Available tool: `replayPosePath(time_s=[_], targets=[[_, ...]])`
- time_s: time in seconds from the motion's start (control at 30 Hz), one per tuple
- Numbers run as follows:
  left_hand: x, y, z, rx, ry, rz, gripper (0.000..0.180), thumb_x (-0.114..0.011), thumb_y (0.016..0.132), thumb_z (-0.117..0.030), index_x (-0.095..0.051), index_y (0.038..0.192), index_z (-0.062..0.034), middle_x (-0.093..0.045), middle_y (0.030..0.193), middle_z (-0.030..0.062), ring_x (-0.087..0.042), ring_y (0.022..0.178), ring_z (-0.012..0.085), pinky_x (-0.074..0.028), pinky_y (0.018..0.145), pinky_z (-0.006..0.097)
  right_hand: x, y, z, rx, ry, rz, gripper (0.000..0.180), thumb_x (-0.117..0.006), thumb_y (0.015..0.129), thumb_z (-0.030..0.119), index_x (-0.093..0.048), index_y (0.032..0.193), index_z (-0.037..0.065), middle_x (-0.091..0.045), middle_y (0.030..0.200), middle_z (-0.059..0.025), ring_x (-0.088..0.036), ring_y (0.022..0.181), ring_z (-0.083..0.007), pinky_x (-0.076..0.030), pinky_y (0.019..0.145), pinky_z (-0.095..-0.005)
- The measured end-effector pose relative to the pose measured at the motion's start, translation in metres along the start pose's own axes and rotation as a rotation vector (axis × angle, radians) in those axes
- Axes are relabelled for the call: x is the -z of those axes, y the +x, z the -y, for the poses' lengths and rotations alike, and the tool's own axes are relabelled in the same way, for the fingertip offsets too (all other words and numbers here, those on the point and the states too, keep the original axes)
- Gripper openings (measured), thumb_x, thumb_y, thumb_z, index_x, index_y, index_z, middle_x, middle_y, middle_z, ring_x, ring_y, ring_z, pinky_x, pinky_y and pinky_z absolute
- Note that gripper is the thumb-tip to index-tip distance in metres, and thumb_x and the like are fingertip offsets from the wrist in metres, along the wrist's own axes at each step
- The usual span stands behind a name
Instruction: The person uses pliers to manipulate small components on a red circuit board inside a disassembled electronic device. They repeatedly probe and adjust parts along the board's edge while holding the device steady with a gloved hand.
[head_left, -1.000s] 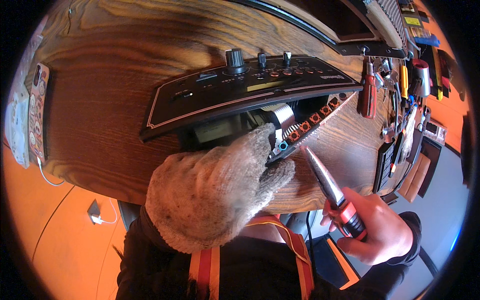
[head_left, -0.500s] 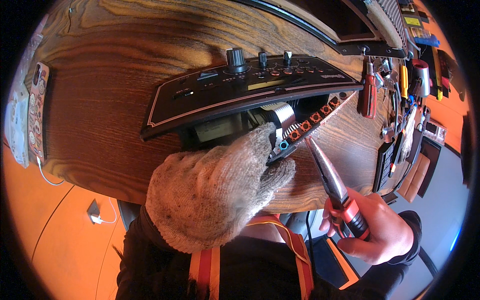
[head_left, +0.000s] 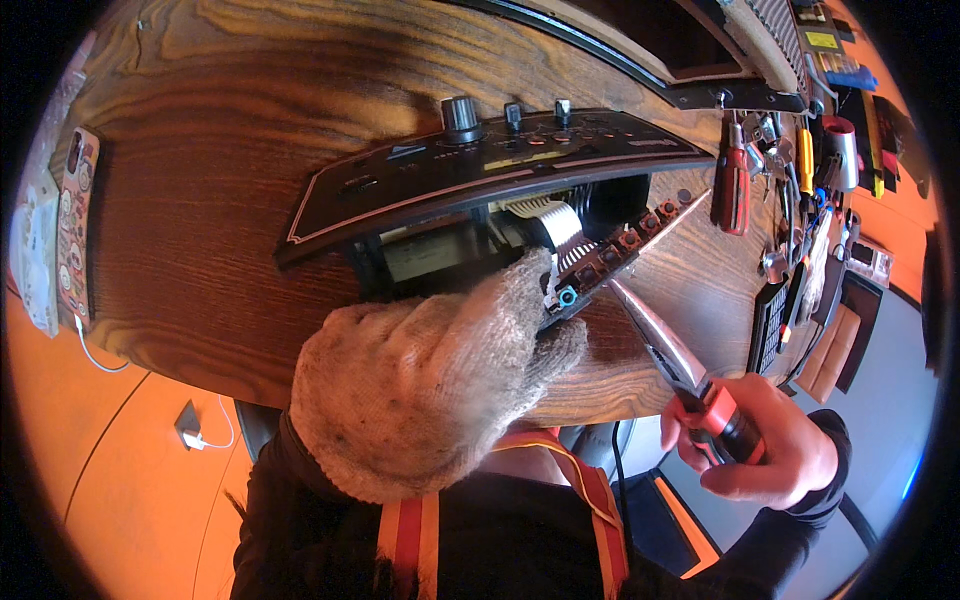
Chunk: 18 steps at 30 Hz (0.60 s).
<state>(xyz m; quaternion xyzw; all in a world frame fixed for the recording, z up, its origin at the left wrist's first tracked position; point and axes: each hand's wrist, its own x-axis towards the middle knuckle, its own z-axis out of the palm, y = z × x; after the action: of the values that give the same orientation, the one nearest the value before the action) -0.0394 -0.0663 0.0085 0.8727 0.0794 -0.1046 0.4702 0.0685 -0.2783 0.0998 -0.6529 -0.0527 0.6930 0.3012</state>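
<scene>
My left hand (head_left: 420, 390), in a worn whitish knit glove, pinches the near end of a narrow circuit board (head_left: 612, 255) with a row of small push buttons. A flat ribbon cable (head_left: 560, 225) runs from that board toward the underside of a black control panel (head_left: 480, 165), which is propped up at its near edge and has knobs on top. Bare, my right hand (head_left: 775, 445) grips red-and-black needle-nose pliers (head_left: 675, 350). The tips of the pliers meet the near edge of the board; whether they clamp anything there is too small to tell.
A red screwdriver (head_left: 733, 185) and several other tools lie along the table's right side. At the back stands an opened black casing (head_left: 690, 95). A phone in a patterned case (head_left: 77, 220), with a white cable attached, rests at the left edge of the wooden table (head_left: 200, 190).
The control panel has shifted slightly left and tilted, with more of its inside showing. Board and plier tips have moved a little; my right hand is slightly farther right. Both grips stay.
</scene>
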Motion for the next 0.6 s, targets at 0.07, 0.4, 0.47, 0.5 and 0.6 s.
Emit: replayPosePath(time_s=[0.07,0.4,0.47,0.5,0.6], targets=[[0.0,0.0,0.001,-0.005,-0.031,-0.015,0.034,-0.07,0.076,-0.019,-0.062,0.107,-0.0063,-0.067,0.082,0.0142,-0.066,0.071,0.0296,-0.052,0.064,0.037,0.0,0.003,-0.007,0.019,0.027,-0.042,0.029,-0.061,0.07,0.007,-0.053,0.098,0.001,-0.053,0.067,-0.0059,-0.049,0.058,-0.0114,-0.039,0.054,-0.0266],[-0.001,-0.009,0.004,0.015,-0.193,-0.179,0.027,-0.064,0.078,-0.017,-0.063,0.099,0.0007,-0.066,0.079,0.0132,-0.065,0.07,0.0229,-0.05,0.066,0.031,-0.007,0.028,-0.023,0.322,-0.208,-0.251,0.021,-0.057,0.058,0.0,-0.047,0.076,0.002,-0.044,0.064,-0.0037,-0.04,0.052,-0.0123,-0.032,0.05,-0.0249],[0.0,-0.012,0.004,0.035,-0.306,-0.236,0.026,-0.063,0.077,-0.015,-0.064,0.097,0.0022,-0.067,0.081,0.0146,-0.065,0.074,0.0216,-0.05,0.068,0.031,-0.008,0.031,-0.023,0.388,-0.286,-0.338,0.019,-0.056,0.055,-0.001,-0.048,0.071,0.001,-0.042,0.063,-0.0058,-0.041,0.051,-0.0144,-0.032,0.049,-0.0257],[0.001,-0.015,0.004,0.054,-0.402,-0.25,0.026,-0.063,0.076,-0.014,-0.064,0.096,0.0029,-0.066,0.082,0.0153,-0.064,0.076,0.0214,-0.049,0.069,0.031,-0.007,0.032,-0.023,0.415,-0.277,-0.344,0.02,-0.057,0.055,-0.001,-0.049,0.074,0.001,-0.044,0.064,-0.0072,-0.045,0.053,-0.0176,-0.035,0.051,-0.0271],[0.004,-0.015,0.006,-0.096,-0.395,-0.322,0.027,-0.063,0.075,-0.014,-0.064,0.097,0.0031,-0.066,0.084,0.0162,-0.064,0.078,0.0212,-0.049,0.07,0.031,-0.005,0.034,-0.022,0.449,-0.351,-0.357,0.025,-0.06,0.054,0.0,-0.054,0.078,0.002,-0.05,0.069,-0.0103,-0.053,0.059,-0.0266,-0.042,0.056,-0.0313]])
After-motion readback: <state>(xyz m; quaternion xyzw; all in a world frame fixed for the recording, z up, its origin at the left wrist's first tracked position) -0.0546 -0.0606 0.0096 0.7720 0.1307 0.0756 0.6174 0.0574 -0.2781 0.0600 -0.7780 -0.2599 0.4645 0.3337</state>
